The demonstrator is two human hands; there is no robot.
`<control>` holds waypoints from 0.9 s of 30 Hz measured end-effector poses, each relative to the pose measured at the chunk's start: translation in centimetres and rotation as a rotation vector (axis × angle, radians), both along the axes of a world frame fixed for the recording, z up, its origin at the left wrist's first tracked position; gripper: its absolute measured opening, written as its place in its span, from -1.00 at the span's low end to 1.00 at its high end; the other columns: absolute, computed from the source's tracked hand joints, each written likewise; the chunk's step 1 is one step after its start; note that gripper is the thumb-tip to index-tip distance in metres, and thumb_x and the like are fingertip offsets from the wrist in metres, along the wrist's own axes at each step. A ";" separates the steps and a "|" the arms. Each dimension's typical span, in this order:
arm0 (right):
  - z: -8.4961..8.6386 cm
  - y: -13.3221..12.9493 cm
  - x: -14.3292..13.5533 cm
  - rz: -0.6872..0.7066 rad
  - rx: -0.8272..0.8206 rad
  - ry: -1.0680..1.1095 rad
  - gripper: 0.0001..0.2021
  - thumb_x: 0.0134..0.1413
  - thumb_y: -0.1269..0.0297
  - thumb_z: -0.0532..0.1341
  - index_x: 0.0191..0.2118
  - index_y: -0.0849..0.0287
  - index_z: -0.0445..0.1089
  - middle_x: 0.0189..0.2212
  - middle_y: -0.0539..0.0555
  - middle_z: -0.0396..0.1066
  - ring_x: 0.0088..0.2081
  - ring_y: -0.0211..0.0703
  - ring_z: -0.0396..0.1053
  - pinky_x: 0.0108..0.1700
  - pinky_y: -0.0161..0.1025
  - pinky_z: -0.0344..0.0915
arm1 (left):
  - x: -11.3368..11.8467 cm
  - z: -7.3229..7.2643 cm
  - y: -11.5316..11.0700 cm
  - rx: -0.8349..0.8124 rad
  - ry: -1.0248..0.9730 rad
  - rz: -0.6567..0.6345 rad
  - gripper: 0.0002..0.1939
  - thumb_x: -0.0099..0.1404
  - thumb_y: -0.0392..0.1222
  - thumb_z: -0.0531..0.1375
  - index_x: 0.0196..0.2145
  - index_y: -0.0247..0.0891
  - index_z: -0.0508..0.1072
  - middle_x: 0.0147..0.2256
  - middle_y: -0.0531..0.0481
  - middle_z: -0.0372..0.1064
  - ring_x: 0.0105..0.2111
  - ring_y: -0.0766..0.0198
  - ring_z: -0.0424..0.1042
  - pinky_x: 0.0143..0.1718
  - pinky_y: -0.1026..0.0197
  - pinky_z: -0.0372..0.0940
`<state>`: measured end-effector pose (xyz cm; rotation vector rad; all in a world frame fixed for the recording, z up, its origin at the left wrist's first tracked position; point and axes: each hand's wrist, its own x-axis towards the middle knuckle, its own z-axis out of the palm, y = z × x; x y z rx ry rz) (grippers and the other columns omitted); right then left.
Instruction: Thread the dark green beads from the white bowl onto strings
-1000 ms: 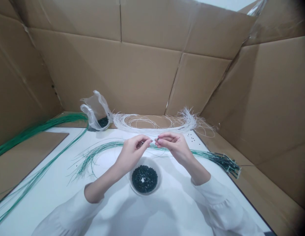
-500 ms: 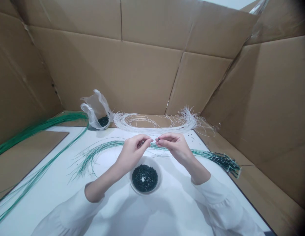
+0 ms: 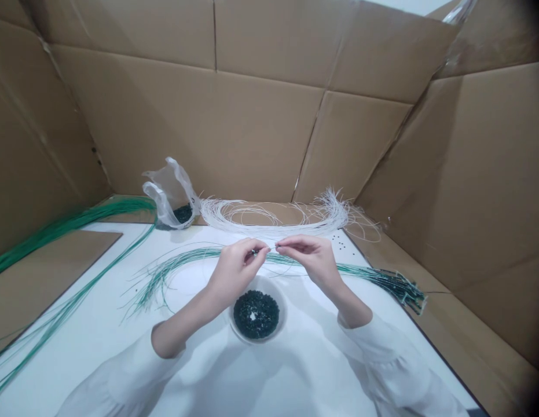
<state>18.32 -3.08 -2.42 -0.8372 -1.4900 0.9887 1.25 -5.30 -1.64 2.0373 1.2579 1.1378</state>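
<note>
- Your left hand [image 3: 234, 269] pinches a small dark bead [image 3: 254, 252] at its fingertips; your right hand [image 3: 310, 258] pinches the tip of a thin white string [image 3: 275, 248], the two hands nearly touching.
- The string looks limp and light, the bead tiny and slippery: grip the string close to its end.
- Just below your hands sits a bowl [image 3: 257, 337] of dark beads.
- Beyond them lie green strands [image 3: 182, 260] and a white bundle [image 3: 269, 217].
- No writing is readable.
</note>
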 end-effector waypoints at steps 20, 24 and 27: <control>-0.3 0.0 -0.3 0.051 -0.067 0.034 -0.89 -0.28 0.36 0.36 -0.47 0.16 0.50 -0.47 0.04 0.48 -0.40 -0.18 0.43 -0.31 -0.27 0.40 | 0.0 0.0 -0.1 0.055 0.018 0.027 -0.81 0.24 -0.17 0.03 -0.40 -0.25 0.42 -0.46 0.10 0.36 -0.52 0.43 0.19 -0.45 0.36 0.08; -0.5 0.1 -0.2 0.087 -0.094 0.051 -0.86 -0.28 0.35 0.36 -0.44 0.16 0.50 -0.45 0.04 0.48 -0.38 -0.17 0.44 -0.29 -0.27 0.40 | 0.1 0.0 -0.2 0.071 0.023 0.019 -0.80 0.25 -0.18 0.02 -0.39 -0.25 0.42 -0.45 0.08 0.37 -0.51 0.41 0.20 -0.44 0.35 0.09; -0.5 0.1 -0.2 0.109 -0.096 0.054 -0.86 -0.26 0.35 0.36 -0.42 0.16 0.50 -0.44 0.05 0.48 -0.37 -0.18 0.44 -0.28 -0.27 0.40 | 0.1 -0.1 -0.2 0.087 0.028 0.015 -0.79 0.25 -0.17 0.02 -0.38 -0.26 0.42 -0.43 0.06 0.37 -0.51 0.41 0.20 -0.43 0.35 0.09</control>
